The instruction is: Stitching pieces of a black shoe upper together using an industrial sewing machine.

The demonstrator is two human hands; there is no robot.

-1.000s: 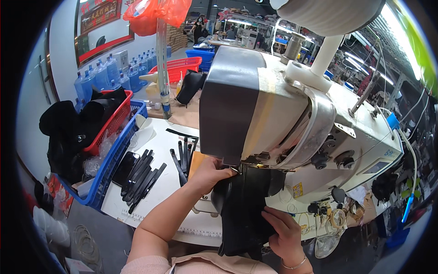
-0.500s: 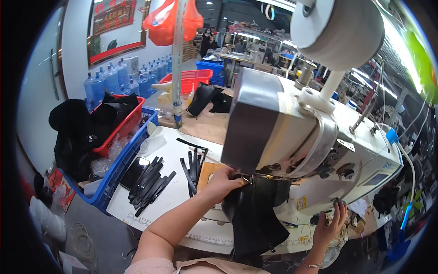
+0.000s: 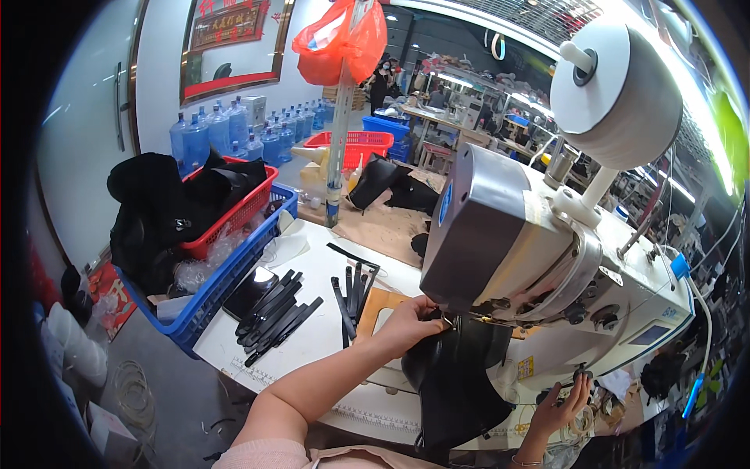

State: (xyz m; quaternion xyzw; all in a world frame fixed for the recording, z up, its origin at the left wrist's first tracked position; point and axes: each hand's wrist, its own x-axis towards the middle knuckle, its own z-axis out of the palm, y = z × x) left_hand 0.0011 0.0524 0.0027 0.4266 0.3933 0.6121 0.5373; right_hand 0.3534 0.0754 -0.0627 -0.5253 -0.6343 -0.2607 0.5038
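My left hand (image 3: 411, 324) is closed on the upper edge of a black leather piece (image 3: 455, 387), close by the presser foot of a sewing machine (image 3: 539, 242). The leather hangs over the front edge of the white sewing table (image 3: 324, 273); part of it lies beneath the machine head. To the right, my right hand (image 3: 562, 406) is raised with its fingers apart. Its fingertips are beside a small dark knob (image 3: 580, 374) low on the machine; whether they touch it I cannot tell. The fingertips of my left hand are partly hidden at the needle.
Several black strips (image 3: 277, 320) lie left of my left hand beside a black phone (image 3: 251, 289). A blue basket (image 3: 226, 289) and a red basket (image 3: 234, 215) with black pieces stand at the left. A large thread cone (image 3: 617, 94) tops the machine. A metal post (image 3: 338, 148) rises behind the table.
The whole view has shifted, so the scene sits further right and lower. My left hand stays at the presser foot on the leather; my right hand stays beside the knob.
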